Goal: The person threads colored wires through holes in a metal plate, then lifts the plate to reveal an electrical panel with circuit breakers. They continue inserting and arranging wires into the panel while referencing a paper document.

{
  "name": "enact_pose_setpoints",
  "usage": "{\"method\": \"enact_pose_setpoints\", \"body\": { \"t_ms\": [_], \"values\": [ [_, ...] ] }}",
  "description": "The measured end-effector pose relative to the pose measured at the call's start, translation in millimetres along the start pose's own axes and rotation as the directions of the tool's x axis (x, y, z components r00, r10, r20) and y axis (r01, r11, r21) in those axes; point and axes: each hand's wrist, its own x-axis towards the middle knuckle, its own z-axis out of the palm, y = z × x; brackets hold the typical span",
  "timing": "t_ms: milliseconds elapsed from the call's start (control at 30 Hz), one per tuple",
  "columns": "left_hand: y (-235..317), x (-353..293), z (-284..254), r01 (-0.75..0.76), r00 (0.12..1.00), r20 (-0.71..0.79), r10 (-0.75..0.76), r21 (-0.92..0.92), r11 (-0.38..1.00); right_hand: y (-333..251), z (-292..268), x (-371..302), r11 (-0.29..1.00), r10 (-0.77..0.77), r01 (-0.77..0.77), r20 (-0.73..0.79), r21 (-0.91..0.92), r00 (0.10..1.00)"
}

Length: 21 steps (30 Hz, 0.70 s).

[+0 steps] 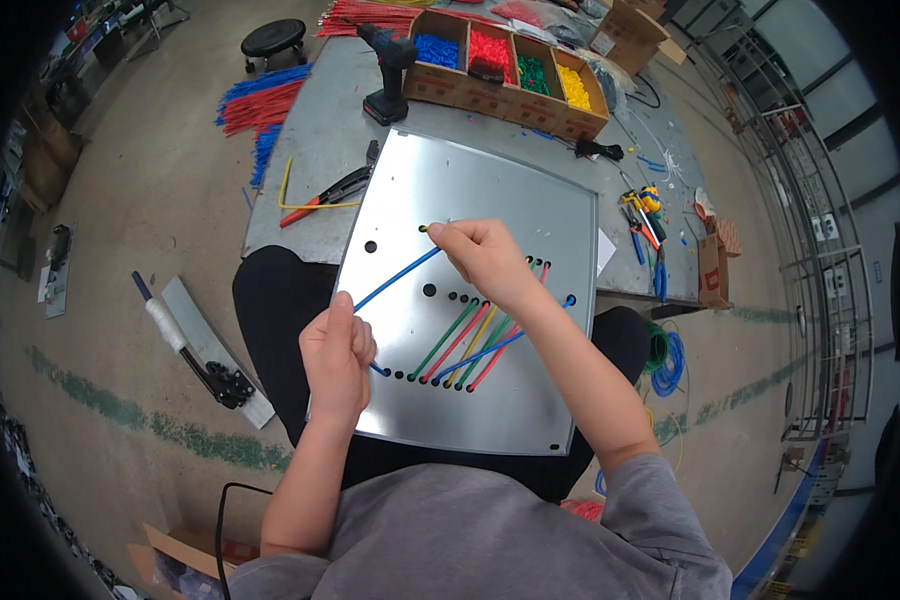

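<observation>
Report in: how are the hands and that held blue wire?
Left hand and right hand closed on blue wire. It runs straight between them over metal panel. Right forearm covers part of panel.

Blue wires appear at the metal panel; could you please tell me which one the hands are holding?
The blue wire stretched between the left hand and right hand; the other blue wire slants across the panel, in neither hand.

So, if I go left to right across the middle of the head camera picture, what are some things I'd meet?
White-wrapped tool → left hand → right hand → small yellow object → small cardboard box.
</observation>
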Motion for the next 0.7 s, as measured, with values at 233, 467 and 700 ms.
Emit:
{"method": "enact_pose_setpoints", "body": {
  "t_ms": [233, 467, 700],
  "values": [
    [-11.7, 7.9, -3.4, 0.028, 0.999, -0.033, -0.028, -0.021, 0.999, 15.1, 5.0, 7.4, 1.000, -0.020, 0.020, -0.016, 0.019, 1.000],
    [-21.0, -16.7, -6.7, -0.074, 0.997, 0.045, 0.067, 0.161, 0.984, 32.2, 3.3, 6.5, 0.978, -0.073, 0.067, 0.025, 0.199, 0.997],
    [-30.7, -36.7, -6.1, -0.143, 0.990, 0.062, 0.129, 0.421, 0.896, 64.4, 11.4, 6.8, 0.911, -0.099, 0.114, -0.057, 0.396, 0.993]
  ]
}}
